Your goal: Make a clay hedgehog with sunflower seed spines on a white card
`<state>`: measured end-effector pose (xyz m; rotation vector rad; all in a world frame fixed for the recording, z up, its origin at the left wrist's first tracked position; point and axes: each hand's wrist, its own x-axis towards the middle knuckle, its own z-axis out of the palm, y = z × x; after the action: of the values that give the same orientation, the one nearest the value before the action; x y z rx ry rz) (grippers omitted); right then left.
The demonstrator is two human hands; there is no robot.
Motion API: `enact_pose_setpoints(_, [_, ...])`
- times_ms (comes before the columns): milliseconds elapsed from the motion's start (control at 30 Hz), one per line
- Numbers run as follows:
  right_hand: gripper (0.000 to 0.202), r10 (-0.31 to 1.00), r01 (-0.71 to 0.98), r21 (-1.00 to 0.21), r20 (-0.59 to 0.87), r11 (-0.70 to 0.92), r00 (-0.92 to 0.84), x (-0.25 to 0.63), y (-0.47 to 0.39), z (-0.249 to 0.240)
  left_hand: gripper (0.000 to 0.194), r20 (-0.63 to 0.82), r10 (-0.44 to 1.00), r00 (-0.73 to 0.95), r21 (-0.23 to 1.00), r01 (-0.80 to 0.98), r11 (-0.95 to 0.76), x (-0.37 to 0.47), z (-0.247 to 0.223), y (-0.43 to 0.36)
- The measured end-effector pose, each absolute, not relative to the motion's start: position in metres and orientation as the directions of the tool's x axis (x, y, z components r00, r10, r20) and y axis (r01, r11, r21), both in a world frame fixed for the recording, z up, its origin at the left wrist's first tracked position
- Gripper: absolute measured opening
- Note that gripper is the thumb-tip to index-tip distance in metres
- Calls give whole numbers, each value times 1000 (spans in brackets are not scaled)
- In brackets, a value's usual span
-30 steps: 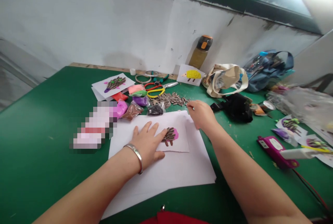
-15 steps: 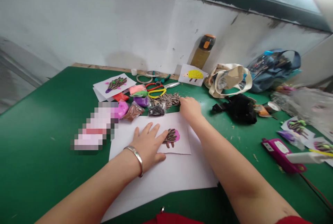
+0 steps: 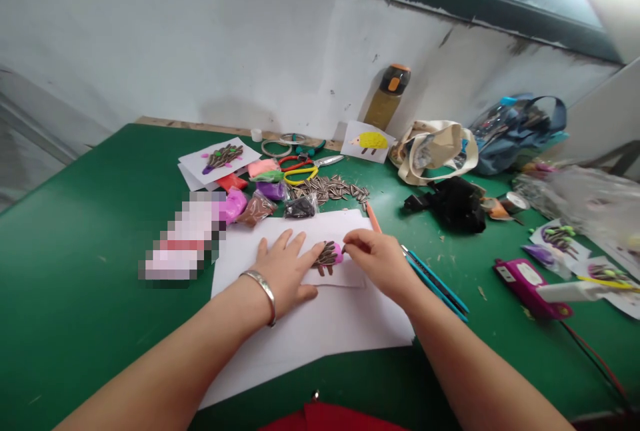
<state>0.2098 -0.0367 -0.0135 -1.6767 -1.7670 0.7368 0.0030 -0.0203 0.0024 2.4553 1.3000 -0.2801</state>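
My left hand [image 3: 287,276] lies flat with fingers spread on a small white card [image 3: 353,277]. On that card is a hedgehog figure [image 3: 327,255] of pink clay with brown legs, its body covered in striped sunflower seeds; my left fingers touch its left side and hide part of it. My right hand [image 3: 377,261] pinches a sunflower seed [image 3: 344,249] at the right edge of the pink clay. Under the card lie larger white sheets [image 3: 300,337]. A loose pile of sunflower seeds [image 3: 327,189] sits just beyond the card.
Bagged clay [image 3: 257,209], scissors [image 3: 300,174] and a finished hedgehog card [image 3: 223,156] lie behind my left hand. Blue pens [image 3: 437,284] and an orange stick [image 3: 373,217] flank my right hand. A bottle [image 3: 387,97], cloth bag [image 3: 435,151] and magenta device [image 3: 530,287] stand farther off.
My right hand has come back from the seed pile to the pink clay, now with a seed between its fingertips. My left hand has stayed on the card.
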Motion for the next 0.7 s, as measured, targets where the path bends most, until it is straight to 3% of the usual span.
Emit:
enact_pose_setpoints(333, [17,998,658,-752,58,41,4,200,-49,-32,77,-346,757,554,185,831,-524,3,3,-21])
enact_pose_setpoints(700, [17,997,769,-636,68,66,-29,199,-50,-35,75,-362,759,541,160,838,-521,4,5,-22])
